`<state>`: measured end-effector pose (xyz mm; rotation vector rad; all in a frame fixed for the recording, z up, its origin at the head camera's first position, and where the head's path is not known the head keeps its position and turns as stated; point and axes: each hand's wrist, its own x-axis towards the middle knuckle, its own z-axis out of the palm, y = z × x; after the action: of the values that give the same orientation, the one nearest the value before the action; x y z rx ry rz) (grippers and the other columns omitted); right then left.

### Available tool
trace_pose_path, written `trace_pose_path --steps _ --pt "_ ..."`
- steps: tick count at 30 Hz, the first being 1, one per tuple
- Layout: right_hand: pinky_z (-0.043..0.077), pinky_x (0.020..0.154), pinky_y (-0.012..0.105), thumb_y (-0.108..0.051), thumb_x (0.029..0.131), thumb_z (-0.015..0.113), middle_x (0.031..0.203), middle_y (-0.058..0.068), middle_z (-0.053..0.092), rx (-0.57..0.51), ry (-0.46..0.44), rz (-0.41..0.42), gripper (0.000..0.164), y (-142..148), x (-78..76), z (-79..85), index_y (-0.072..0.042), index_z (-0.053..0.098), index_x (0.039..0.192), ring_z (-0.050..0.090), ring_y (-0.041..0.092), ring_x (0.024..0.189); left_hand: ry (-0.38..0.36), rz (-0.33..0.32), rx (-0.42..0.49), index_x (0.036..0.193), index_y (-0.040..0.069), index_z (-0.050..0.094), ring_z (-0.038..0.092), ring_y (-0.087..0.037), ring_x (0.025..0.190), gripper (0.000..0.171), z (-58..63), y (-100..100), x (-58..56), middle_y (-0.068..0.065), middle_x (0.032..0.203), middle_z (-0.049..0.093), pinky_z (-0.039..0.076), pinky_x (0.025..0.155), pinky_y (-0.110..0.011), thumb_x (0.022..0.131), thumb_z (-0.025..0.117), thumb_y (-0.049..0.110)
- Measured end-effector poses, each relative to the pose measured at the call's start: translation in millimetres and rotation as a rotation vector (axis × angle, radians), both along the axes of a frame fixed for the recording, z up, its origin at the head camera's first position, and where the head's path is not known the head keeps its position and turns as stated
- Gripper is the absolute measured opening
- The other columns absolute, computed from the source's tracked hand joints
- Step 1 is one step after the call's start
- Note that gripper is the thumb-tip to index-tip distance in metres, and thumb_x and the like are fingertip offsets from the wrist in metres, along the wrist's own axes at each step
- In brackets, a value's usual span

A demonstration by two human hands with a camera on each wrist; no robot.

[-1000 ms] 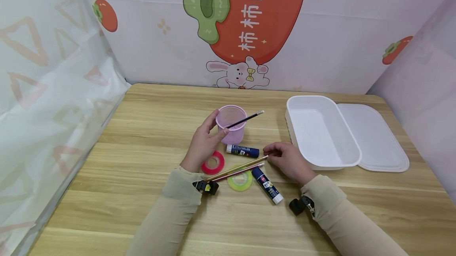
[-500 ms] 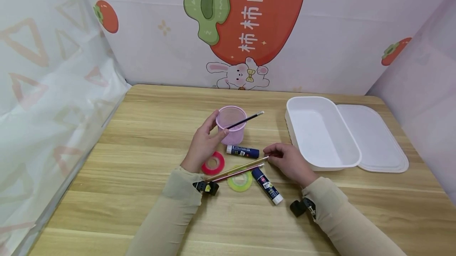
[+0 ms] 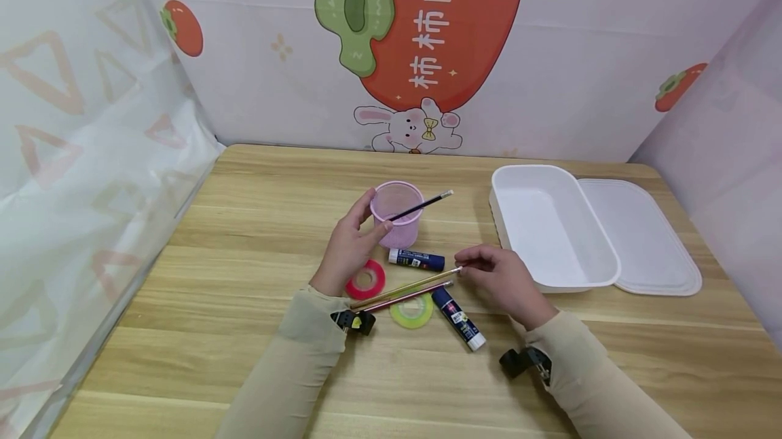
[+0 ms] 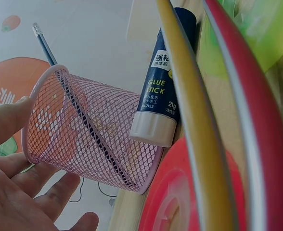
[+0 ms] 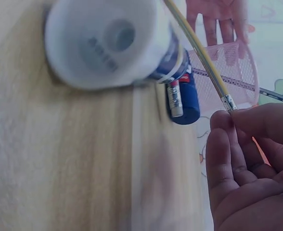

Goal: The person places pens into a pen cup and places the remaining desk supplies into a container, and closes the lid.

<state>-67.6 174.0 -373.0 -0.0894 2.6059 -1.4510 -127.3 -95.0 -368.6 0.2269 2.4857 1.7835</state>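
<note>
My left hand (image 3: pixel 348 249) holds a pink mesh pen cup (image 3: pixel 400 234) by its rim and side. A black pencil (image 3: pixel 430 201) leans inside the cup, eraser end up. With thumb and fingertips, my right hand (image 3: pixel 504 283) pinches the eraser end of a gold pencil (image 5: pixel 204 55). Just under that one lies a red pencil (image 3: pixel 400 300), across a yellow-green tape roll (image 3: pixel 420 321). One glue stick (image 4: pixel 158 82) lies in front of the cup; another glue stick (image 3: pixel 458 319) lies near my right hand. A red tape roll (image 3: pixel 377 269) sits by my left wrist.
To the right stands a white plastic box (image 3: pixel 556 235) without its cover. Its flat white lid (image 3: pixel 656 242) lies beside it, partly behind the box. A printed cloth (image 3: pixel 263 86) hangs along the back edge of the wooden table (image 3: pixel 263 222).
My right hand has shifted slightly right, and its wrist has turned a little. The gold pencil's eraser end has moved slightly with it, widening the gap to the red pencil. My left hand stays put.
</note>
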Motion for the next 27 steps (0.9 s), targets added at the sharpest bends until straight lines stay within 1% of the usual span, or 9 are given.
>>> trace_pose_path --steps 4,7,10,16,20,24,27 --pt "0.054 0.086 0.024 -0.005 0.093 0.07 0.113 0.009 0.072 -0.049 -0.01 -0.009 0.021 0.7 3.3 3.5 -0.002 0.072 0.113 0.067 0.021 0.104 0.003 0.001 -0.003 0.158 0.017 0.032 0.037 -0.025 0.145 0.071 0.3 -0.1 0.1 -0.006 0.158 0.041 0.027 0.118 -0.053 0.098 0.068 0.025" --pt "0.054 0.084 0.022 -0.006 0.092 0.071 0.112 0.009 0.072 -0.076 -0.02 -0.02 0.021 1.3 5.5 5.7 -0.002 0.072 0.113 0.067 0.019 0.102 0.003 0.003 -0.01 0.158 0.017 0.032 0.038 -0.025 0.145 0.071 0.2 -0.1 0.1 -0.006 0.157 0.041 0.026 0.118 -0.054 0.097 0.068 0.024" --pt "0.055 0.082 0.022 -0.007 0.092 0.072 0.11 0.009 0.073 -0.112 -0.024 -0.028 0.022 2.1 7.2 6.9 -0.001 0.071 0.112 0.068 0.018 0.1 0.008 0.002 -0.014 0.158 0.016 0.032 0.038 -0.026 0.145 0.072 0.0 -0.4 0.0 -0.007 0.157 0.041 0.026 0.118 -0.054 0.097 0.068 0.024" --pt "0.056 0.084 0.022 -0.01 0.091 0.074 0.108 0.012 0.073 -0.19 -0.014 -0.041 0.025 6.0 10.7 9.0 0.002 0.071 0.112 0.069 0.014 0.098 0.02 -0.01 0.009 0.158 0.015 0.032 0.038 -0.026 0.144 0.07 1.1 0.0 0.9 -0.008 0.158 0.04 0.031 0.116 -0.053 0.098 0.067 0.023" --pt "0.056 0.084 0.022 -0.014 0.091 0.075 0.108 0.013 0.074 -0.209 -0.014 -0.059 0.029 7.8 12.9 13.1 0.003 0.071 0.113 0.069 0.011 0.098 0.019 -0.008 0.011 0.158 0.015 0.032 0.038 -0.026 0.144 0.07 1.4 0.3 1.1 -0.008 0.157 0.04 0.031 0.116 -0.052 0.098 0.067 0.022" --pt "0.056 0.084 0.022 -0.015 0.092 0.074 0.108 0.015 0.073 -0.24 -0.014 -0.075 0.031 9.5 15.9 18.3 0.005 0.07 0.115 0.069 0.011 0.096 0.017 -0.011 0.011 0.158 0.014 0.032 0.038 -0.026 0.144 0.069 1.2 0.1 1.2 -0.008 0.158 0.04 0.032 0.116 -0.052 0.099 0.066 0.022" --pt "0.056 0.084 0.022 -0.016 0.092 0.075 0.108 0.013 0.074 -0.259 0.001 -0.088 0.032 10.5 18.5 22.4 0.006 0.069 0.115 0.07 0.01 0.095 0.017 -0.014 0.012 0.158 0.014 0.032 0.038 -0.026 0.144 0.07 1.4 0.0 1.3 -0.008 0.158 0.039 0.032 0.116 -0.052 0.099 0.066 0.024"
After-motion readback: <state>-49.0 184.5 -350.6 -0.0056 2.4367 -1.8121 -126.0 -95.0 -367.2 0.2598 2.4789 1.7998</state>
